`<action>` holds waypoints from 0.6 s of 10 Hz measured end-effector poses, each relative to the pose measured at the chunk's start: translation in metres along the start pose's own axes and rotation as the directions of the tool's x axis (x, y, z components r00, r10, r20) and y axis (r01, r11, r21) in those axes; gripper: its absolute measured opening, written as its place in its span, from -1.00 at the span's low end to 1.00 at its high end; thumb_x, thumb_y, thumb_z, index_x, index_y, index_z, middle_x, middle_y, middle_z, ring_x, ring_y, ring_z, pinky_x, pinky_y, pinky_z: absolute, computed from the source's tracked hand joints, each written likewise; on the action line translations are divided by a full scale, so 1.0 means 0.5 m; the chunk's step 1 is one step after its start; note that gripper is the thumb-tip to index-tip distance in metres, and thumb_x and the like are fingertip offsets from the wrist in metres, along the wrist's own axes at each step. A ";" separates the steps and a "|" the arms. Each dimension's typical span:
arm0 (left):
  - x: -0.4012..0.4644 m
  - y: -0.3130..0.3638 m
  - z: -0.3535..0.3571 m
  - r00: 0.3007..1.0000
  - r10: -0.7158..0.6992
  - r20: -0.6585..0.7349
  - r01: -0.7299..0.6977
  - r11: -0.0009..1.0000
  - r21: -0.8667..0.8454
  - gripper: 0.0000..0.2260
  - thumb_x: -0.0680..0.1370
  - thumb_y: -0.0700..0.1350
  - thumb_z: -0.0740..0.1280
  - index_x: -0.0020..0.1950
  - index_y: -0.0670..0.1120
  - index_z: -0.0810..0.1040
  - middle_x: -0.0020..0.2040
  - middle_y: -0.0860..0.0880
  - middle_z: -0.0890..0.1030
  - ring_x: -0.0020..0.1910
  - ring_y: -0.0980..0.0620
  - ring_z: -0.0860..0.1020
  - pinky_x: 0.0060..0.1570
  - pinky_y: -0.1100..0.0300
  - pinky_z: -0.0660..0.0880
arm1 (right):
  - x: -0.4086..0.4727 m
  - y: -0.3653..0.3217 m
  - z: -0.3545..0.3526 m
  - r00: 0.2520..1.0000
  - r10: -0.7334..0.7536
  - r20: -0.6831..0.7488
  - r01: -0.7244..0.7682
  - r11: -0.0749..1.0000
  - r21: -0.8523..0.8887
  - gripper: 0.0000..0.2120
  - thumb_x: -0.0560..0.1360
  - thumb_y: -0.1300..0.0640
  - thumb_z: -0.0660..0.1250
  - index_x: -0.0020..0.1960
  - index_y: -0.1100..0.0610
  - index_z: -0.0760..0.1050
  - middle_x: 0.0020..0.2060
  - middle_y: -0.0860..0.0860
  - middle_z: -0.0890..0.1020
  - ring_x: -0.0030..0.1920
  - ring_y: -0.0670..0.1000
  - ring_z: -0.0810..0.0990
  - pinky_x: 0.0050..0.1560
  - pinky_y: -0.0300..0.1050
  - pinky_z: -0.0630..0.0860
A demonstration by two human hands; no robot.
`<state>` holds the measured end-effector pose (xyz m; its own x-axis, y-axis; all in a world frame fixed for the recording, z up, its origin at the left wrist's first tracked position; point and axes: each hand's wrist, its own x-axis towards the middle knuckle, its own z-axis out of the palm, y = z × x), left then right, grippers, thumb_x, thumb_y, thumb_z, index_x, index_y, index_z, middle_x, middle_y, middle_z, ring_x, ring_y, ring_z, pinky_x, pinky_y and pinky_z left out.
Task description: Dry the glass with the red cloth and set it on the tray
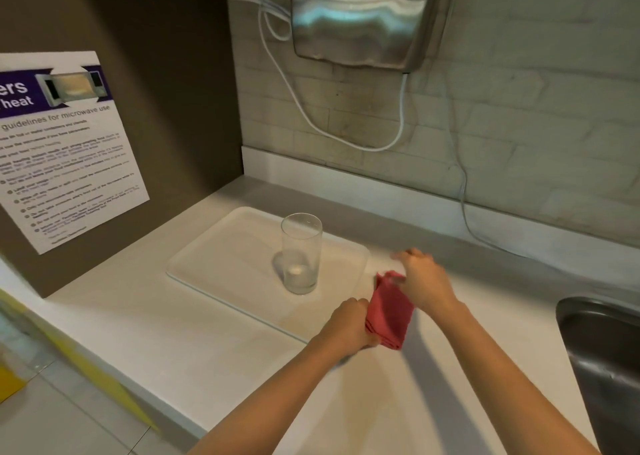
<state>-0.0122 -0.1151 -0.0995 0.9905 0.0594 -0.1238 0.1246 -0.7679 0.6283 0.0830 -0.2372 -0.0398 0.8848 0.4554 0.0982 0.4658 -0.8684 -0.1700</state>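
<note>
A tall clear glass stands upright on the white tray, near the tray's right side. Just right of the tray, the folded red cloth is held above the counter. My left hand grips the cloth's lower left edge. My right hand rests over the cloth's upper right part, fingers curled toward its top edge. Both hands are apart from the glass.
A steel sink sits at the right edge of the white counter. A metal hand dryer hangs on the tiled wall, its cable looping down. A microwave notice is stuck on the brown side panel at left.
</note>
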 end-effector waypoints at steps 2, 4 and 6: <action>0.002 -0.011 0.005 0.998 -0.011 -0.056 0.012 1.000 0.026 -0.71 0.40 -0.16 0.41 0.08 -0.22 0.52 0.05 -0.21 0.55 0.01 -0.22 0.54 0.00 -0.02 0.49 | -0.019 -0.012 0.072 0.938 -0.004 0.346 0.003 1.000 0.003 -0.73 0.44 0.02 0.34 0.05 0.17 0.51 0.00 0.07 0.58 -0.05 0.09 0.57 -0.11 -0.08 0.52; -0.011 -0.024 -0.006 0.992 0.033 -0.122 -0.043 0.996 -0.080 -0.67 0.47 -0.07 0.38 0.20 -0.14 0.52 0.09 -0.13 0.56 0.06 -0.09 0.55 0.04 0.05 0.50 | -0.022 -0.016 0.093 0.920 0.061 0.388 -0.031 0.996 -0.083 -0.58 0.49 -0.04 0.27 0.24 0.18 0.36 0.09 0.12 0.49 0.05 0.13 0.53 0.02 0.01 0.53; -0.036 0.006 -0.103 0.882 0.221 -0.417 -0.223 0.974 0.044 -0.65 0.53 -0.02 0.31 0.27 -0.13 0.50 0.18 -0.12 0.57 0.15 -0.08 0.50 0.13 0.14 0.39 | -0.008 -0.029 0.063 0.963 0.003 0.270 -0.001 1.000 -0.008 -0.59 0.50 -0.11 0.23 0.20 0.17 0.40 0.14 0.11 0.51 0.13 0.13 0.49 0.06 -0.01 0.50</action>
